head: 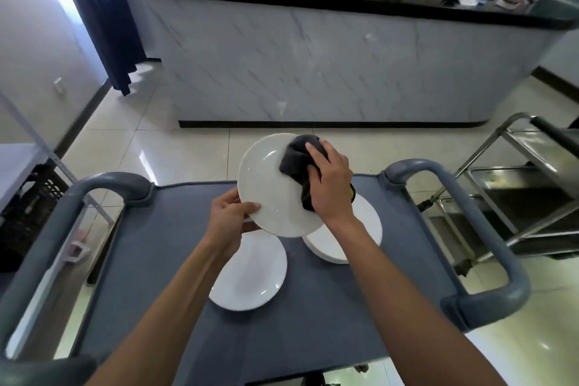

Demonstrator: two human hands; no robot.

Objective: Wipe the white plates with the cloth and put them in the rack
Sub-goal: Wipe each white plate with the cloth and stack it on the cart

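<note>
1. Two bare forearms reach forward over a grey cart (329,307).
2. Left hand (230,219) pinches the near rim of a white plate (269,194), held tilted above the cart.
3. Right hand (329,182) presses a dark cloth (296,155) onto that plate, fingers curled round it.
4. One plate (253,282) lies on the cart; a plate stack (360,229) sits just beside it.
5. Beyond stands a marble-look counter (313,72).

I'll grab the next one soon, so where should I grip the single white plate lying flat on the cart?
Probably the single plate at its near-left rim, coming from the left with the left hand: it lies flat, that edge is bare.
</note>
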